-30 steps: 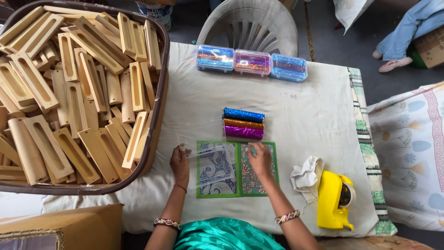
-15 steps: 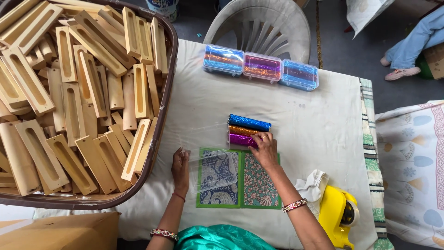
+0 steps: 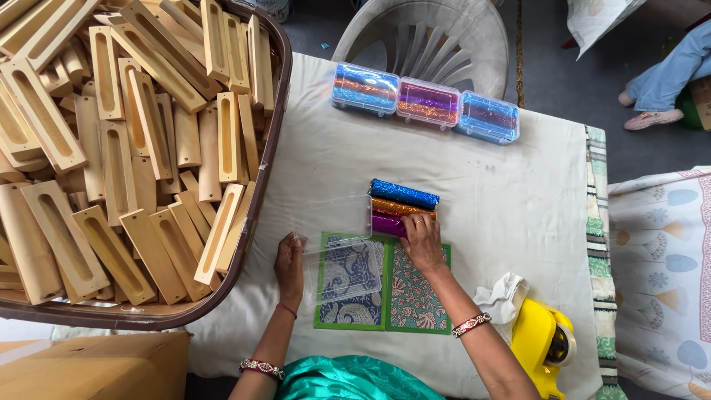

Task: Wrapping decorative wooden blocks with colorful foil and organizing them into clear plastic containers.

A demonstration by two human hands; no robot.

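Dozens of slotted wooden blocks fill a large dark-rimmed basket at far left, piled at mixed angles; a brown cardboard box sits below it. On the white cloth-covered table, near the far edge, three clear plastic cases stand in a row, touching: blue foil inside the first, purple-orange the second, blue the third. At table centre, three foil-wrapped rolls lie stacked side by side: blue roll farthest, orange roll in the middle, magenta roll nearest. Left hand pinches the corner of a clear plastic lid, holding it tilted above a green-bordered blue patterned card. Beside that, touching, lies a green patterned card. Right hand rests palm down, fingers closed over the magenta roll's right end, wrist over the green card. Further right: a crumpled white cloth, then a yellow tape dispenser at the near table edge. A floral cushion lies far right.
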